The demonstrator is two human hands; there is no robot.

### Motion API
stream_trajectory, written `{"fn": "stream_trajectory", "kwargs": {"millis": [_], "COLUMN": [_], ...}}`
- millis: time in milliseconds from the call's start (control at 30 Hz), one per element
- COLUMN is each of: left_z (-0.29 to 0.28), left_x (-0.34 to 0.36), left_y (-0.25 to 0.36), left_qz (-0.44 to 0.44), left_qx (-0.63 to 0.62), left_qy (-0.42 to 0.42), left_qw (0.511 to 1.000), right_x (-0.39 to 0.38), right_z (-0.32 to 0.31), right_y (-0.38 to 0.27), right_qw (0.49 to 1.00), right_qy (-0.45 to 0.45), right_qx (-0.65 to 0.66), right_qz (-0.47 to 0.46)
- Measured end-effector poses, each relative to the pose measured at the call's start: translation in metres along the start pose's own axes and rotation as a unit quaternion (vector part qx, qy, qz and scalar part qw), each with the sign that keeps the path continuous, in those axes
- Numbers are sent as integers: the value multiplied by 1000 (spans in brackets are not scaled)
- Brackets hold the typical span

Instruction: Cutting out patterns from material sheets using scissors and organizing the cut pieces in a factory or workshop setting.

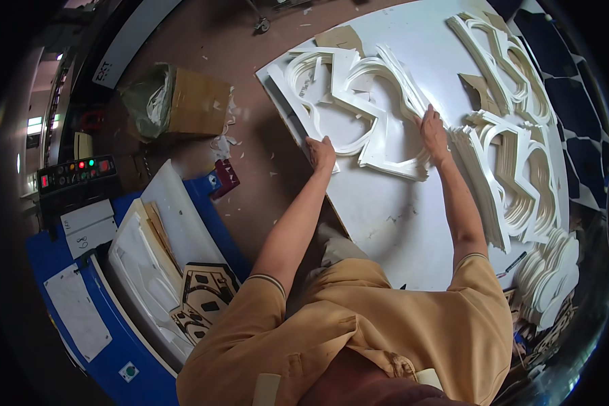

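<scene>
Worktop (369,220): one, white, smooth, marked with small dark smudges toward its near edge. Cardboard scraps (343,38) lie at the far edge and between the stacks.

Floor (250,152): reddish brown, strewn with white offcuts. Cardboard box (199,101): one, brown, left of the worktop, with a clear plastic bag (145,105) at its open side. Blue machine (53,260): one, at far left, below a black control panel (78,177) with red and green lights. Black-and-tan cut-out boards (206,291): a group, beside the machine.

Along the worktop's right edge: two white stacks, one toward the far corner (479,57), one nearer (479,183). By the near right corner: a pile of wavy white pieces (548,277) and a dark pen (511,265).

Stack of white frames (360,109): one, lying flat by the worktop's left edge, toward the far left corner; thin layers, rounded openings, zigzag middle bar, layers uneven on the right.

Hands: two, bare, arms extended forward and apart. Left hand (322,154): touching the stack's near left side, thumb raised. Right hand (434,135): at its right side, fingers bent. Whether either closes around the layers cannot be told.
</scene>
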State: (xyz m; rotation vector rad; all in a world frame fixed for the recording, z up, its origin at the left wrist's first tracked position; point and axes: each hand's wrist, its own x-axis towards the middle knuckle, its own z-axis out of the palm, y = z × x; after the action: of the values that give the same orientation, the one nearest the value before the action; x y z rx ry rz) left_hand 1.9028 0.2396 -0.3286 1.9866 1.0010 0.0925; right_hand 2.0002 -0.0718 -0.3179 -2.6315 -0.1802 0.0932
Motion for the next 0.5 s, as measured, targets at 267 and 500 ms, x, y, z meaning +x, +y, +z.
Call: {"fn": "stream_trajectory", "kwargs": {"millis": [267, 500], "left_z": [2, 6], "left_x": [2, 3], "left_y": [7, 12], "left_qz": [13, 9], "left_qx": [22, 35], "left_qy": [-4, 5], "left_qw": [1000, 999], "right_x": [100, 134], "right_z": [5, 15], "right_y": [-42, -26], "right_qw": [987, 998], "right_qy": [131, -28], "right_qx": [-30, 46], "right_qz": [-85, -30]}}
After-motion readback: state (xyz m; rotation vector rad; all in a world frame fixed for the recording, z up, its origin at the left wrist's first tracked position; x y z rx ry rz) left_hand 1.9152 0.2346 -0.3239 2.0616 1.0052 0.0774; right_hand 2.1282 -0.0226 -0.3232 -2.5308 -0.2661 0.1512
